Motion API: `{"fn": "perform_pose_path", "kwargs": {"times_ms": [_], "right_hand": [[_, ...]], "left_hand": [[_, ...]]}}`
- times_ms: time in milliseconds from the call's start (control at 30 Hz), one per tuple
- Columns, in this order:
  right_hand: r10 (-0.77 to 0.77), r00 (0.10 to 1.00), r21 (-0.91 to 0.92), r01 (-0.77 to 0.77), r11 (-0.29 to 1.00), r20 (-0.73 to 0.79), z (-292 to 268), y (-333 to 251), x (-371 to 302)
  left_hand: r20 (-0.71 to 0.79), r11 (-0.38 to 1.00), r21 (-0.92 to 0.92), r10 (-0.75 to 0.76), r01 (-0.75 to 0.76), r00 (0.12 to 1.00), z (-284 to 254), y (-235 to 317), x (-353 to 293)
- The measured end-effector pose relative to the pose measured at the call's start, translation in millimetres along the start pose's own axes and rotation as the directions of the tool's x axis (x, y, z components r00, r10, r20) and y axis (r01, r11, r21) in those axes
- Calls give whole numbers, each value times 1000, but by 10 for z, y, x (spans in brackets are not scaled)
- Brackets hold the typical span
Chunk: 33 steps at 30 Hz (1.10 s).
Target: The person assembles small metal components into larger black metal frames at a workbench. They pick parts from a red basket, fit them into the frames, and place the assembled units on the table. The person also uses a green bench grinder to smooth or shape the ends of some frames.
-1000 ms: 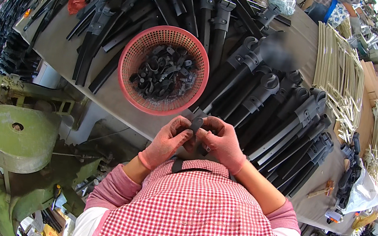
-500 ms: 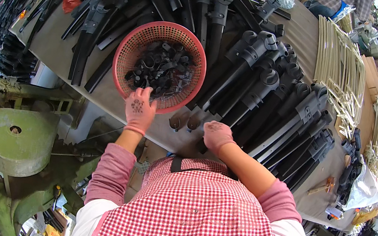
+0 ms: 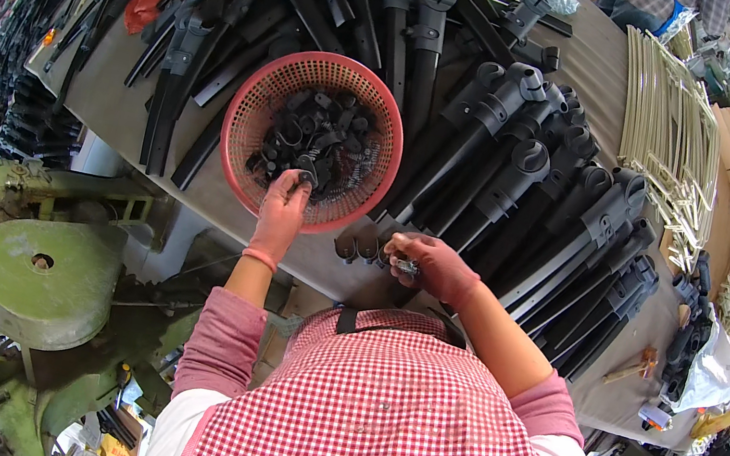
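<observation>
A red round plastic basket (image 3: 229,141) stands at the table's near edge, holding small black plastic clips (image 3: 310,126) and thin silvery pieces (image 3: 358,168) that look like springs or screws. At its near rim my left hand (image 3: 279,218), in a pink glove, pinches one small black clip between thumb and fingertips. Right of the basket, my gloved right hand (image 3: 447,272) is closed round several small silvery metal pieces (image 3: 407,266), too small to name exactly. Beside its fingertips lie the rounded open ends of dark tubes (image 3: 367,246).
Black tubes with grey joint heads (image 3: 502,169) lie fanned out right of and behind the basket. Pale thin rods (image 3: 663,115) are stacked at the far right, near a clear plastic bag (image 3: 720,364). A green machine (image 3: 43,279) stands at the left. Another person's sleeve (image 3: 706,10) shows at the far edge.
My left hand has come up with a black clip between its fingers. My right hand has turned, and the silvery pieces in it now show. The whole view has shifted slightly.
</observation>
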State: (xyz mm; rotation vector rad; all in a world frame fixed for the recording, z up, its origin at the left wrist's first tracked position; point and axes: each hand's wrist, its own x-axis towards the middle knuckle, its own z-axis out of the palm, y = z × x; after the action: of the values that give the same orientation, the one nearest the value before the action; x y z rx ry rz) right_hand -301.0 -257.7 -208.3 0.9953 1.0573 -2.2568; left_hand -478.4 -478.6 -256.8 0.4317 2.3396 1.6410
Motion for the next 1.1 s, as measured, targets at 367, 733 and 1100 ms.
{"fn": "perform_pose_path", "kwargs": {"times_ms": [367,733,1100], "right_hand": [[-308,938,278,257,926,156,473,-311,-581],[-419,900,300,436,849,-122,787,-139,-645],[-470,871,119,487,865,-146,884,-153,-859]], "left_hand": [[390,745,-544,-183,386,902,35,1080,-434],[434,909,-402,84,110,897,162,1481,-937],[275,940,-206,323,-272,906,137,1504,-971]]}}
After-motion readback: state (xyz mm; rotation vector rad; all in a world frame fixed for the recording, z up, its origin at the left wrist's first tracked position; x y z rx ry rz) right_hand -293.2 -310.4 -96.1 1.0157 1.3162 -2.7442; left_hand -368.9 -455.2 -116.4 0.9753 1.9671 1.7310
